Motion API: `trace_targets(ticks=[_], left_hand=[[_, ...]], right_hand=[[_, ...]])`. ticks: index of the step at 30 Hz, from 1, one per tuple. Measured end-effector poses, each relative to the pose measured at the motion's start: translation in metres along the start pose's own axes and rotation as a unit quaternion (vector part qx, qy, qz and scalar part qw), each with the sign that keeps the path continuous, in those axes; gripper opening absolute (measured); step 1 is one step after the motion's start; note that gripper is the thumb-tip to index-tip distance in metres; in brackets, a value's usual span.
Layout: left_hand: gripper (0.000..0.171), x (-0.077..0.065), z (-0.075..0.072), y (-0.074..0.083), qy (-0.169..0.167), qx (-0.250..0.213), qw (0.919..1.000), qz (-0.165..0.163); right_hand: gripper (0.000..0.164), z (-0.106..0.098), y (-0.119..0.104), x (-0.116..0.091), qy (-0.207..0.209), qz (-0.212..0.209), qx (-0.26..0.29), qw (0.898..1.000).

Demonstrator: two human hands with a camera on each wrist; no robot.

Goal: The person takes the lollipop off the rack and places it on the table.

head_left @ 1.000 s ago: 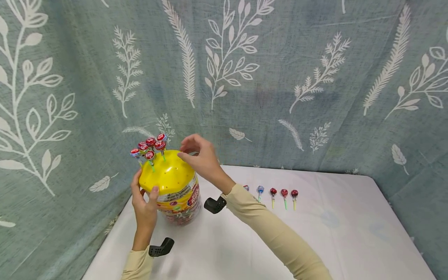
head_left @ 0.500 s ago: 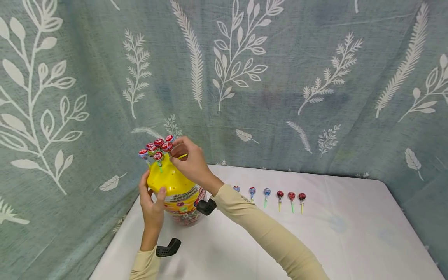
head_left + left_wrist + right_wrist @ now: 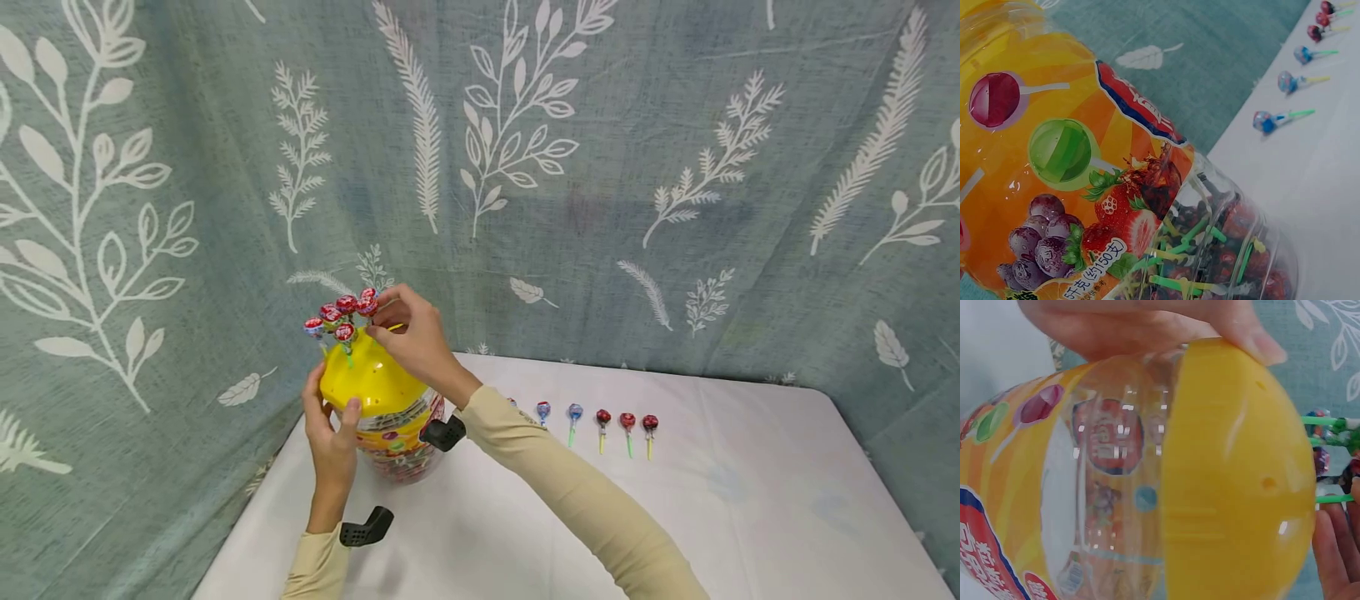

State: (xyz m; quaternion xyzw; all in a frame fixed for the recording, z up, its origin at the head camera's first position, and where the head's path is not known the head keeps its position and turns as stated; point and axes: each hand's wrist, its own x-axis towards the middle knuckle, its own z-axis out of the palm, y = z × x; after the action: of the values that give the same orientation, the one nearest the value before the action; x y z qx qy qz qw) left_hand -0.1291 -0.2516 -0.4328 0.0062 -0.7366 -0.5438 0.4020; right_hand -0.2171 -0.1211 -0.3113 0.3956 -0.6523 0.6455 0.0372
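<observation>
The step in hand looks to be settling the stick of 1 red-and-blue foil-wrapped ball lollipop in a hole of the yellow domed plastic lid on top of the large clear plastic jar with its orange printed label. To do it well, I would steady the jar from its left side, line the stick up with its hole and press along the stick's length; a sideways push could bend it or knock the other upright foil-wrapped lollipops, which crowd just beside it above the jar's far left part. A low pinch, near the dome, should give the best control.

The right hand, above the jar, appears to pinch that lollipop just under its head with thumb and index finger, the gap between them nearly closed; in the right wrist view a thin green plastic stick meets its fingertips. Whether the stick is fully seated, I cannot tell. The left hand grasps the lid from the jar's left, thumb on the near edge, fingers curled round the outer side. To the jar's right, well apart from both hands, 6 more small wrapped lollipops lie in a row.
</observation>
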Motion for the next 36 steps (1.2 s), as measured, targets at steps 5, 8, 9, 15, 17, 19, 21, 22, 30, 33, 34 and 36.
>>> trace_targets(ticks=[5, 8, 9, 15, 17, 19, 21, 22, 30, 33, 34, 36], left_hand=[[0.065, 0.0, 0.0, 0.0, 0.0, 0.002, 1.0, -0.001], [0.065, 0.0, 0.0, 0.0, 0.001, 0.006, 1.0, -0.001], [0.065, 0.0, 0.0, 0.0, 0.001, 0.006, 1.0, 0.0], [0.065, 0.0, 0.0, -0.001, 0.001, 0.007, 1.0, 0.004], [0.065, 0.0, 0.0, -0.001, 0.002, 0.01, 0.9999, 0.004], [0.065, 0.0, 0.0, -0.001, 0.003, 0.012, 0.9999, 0.005], [0.065, -0.001, 0.0, -0.001, 0.005, 0.011, 0.9999, 0.004], [0.065, 0.0, 0.001, -0.001, 0.005, 0.01, 0.9999, 0.005], [0.064, 0.001, 0.003, -0.003, 0.007, 0.011, 0.9999, 0.007], [0.064, 0.0, 0.003, -0.003, 0.007, 0.011, 0.9999, 0.005], [0.064, 0.0, 0.002, -0.003, 0.008, 0.01, 0.9999, 0.004], [0.064, -0.001, 0.002, -0.002, 0.009, 0.006, 0.9999, 0.003]], right_hand=[[0.028, -0.007, 0.0, 0.001, 0.003, -0.015, 0.023, 1.0], [0.031, -0.013, -0.002, 0.0, -0.007, -0.024, 0.042, 0.999], [0.032, -0.015, -0.002, 0.0, -0.011, -0.028, 0.048, 0.998], [0.033, -0.025, -0.005, -0.004, -0.023, -0.038, 0.077, 0.996], [0.034, -0.028, -0.006, -0.006, -0.025, -0.034, 0.081, 0.996], [0.034, -0.031, -0.007, -0.008, -0.027, -0.029, 0.087, 0.995], [0.034, -0.034, -0.007, -0.01, -0.029, -0.023, 0.089, 0.995], [0.035, -0.036, -0.007, -0.011, -0.03, -0.021, 0.088, 0.995], [0.037, -0.053, -0.011, -0.02, -0.029, -0.014, 0.096, 0.995], [0.036, -0.058, -0.012, -0.024, -0.026, -0.01, 0.096, 0.995], [0.036, -0.06, -0.012, -0.025, -0.027, -0.009, 0.094, 0.995], [0.036, -0.063, -0.012, -0.029, -0.025, -0.007, 0.09, 0.996]])
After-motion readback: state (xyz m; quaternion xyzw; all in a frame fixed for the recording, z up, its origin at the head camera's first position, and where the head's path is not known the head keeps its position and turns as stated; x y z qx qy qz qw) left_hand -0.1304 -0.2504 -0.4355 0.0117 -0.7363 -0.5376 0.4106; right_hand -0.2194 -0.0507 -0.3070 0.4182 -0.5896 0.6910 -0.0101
